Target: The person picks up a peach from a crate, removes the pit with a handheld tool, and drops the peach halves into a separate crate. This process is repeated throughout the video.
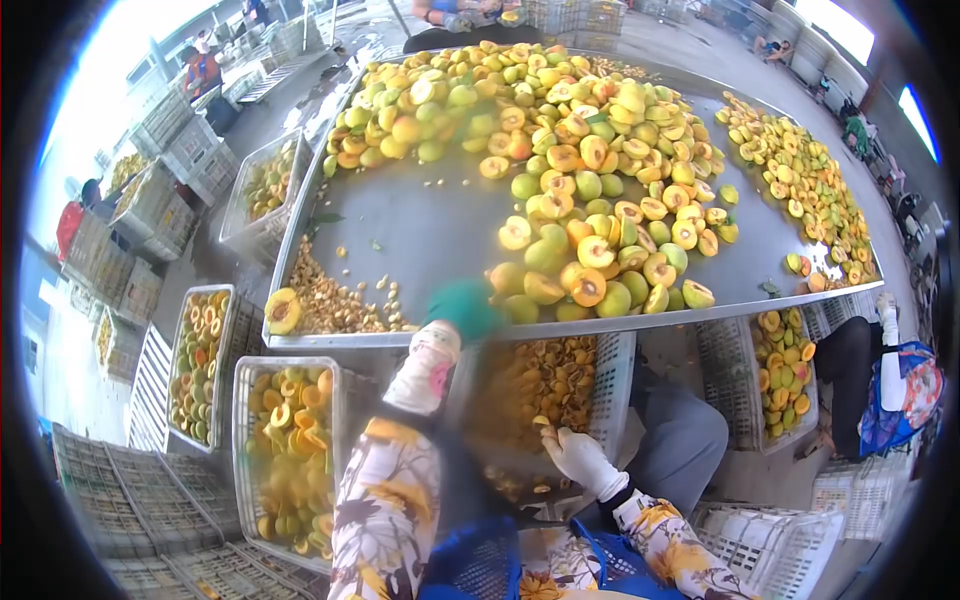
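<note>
My left hand [465,312], in a green glove smeared by motion, reaches over the metal table's near rim [700,312], beside a heap of peaches [590,250], many halved. Its fingers are not distinct. My right hand [583,462], in a white glove, is lower, over a crate [612,380] of brownish, pitted-looking pieces [560,375] in front of my lap. Its fingers are curled, with a small yellow piece [541,420] right at the fingertips; I cannot tell what is inside the grip. Loose pits [335,300] and one peach half [283,311] lie in the table's near left corner.
Crates of peach halves stand on the left [290,440], farther left [200,360] and right [785,370]. More halves [800,180] cover the table's right side. A person in a blue vest [905,385] sits at right; another person [465,15] is across the table.
</note>
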`<state>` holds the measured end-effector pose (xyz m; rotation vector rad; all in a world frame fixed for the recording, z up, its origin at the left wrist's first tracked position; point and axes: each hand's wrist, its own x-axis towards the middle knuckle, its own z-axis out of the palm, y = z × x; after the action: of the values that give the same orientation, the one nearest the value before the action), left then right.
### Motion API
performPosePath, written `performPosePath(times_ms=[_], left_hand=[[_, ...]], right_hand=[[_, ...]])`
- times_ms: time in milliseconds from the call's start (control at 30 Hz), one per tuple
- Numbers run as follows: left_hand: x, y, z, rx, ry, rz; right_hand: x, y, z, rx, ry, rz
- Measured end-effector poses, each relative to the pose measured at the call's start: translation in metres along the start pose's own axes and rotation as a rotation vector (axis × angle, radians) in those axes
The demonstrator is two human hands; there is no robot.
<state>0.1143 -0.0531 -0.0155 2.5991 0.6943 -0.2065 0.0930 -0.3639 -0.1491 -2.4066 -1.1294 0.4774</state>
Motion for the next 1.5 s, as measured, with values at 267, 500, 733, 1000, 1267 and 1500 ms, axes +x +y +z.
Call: performPosePath(times_ms=[267,500,733,1000,1267,1500], left_hand=[[0.025,-0.021,-0.003,0.069,0.064,-0.070],[-0.042,-0.080,-0.010,-1.657,0.134,0.046],[-0.138,0.006,0.026,-2.152,0.316,-0.186],[-0.190,0.047,0.042,-2.058,0.335,-0.012],[-0.192,0.038,0.065,-1.569,0.664,-0.029],[-0.197,0.034,0.057,-1.691,0.545,-0.004]], right_hand=[[-0.007,-0.020,-0.030,0.110,0.144,0.009],[-0.002,0.032,0.008,-0.056,-0.138,0.119],[-0.001,-0.085,-0.086,0.515,0.124,-0.105],[-0.007,-0.156,-0.101,0.243,0.329,-0.427],[-0.009,-0.157,-0.098,0.630,-0.104,-0.276],[-0.006,-0.153,-0.104,1.654,-0.936,0.345]])
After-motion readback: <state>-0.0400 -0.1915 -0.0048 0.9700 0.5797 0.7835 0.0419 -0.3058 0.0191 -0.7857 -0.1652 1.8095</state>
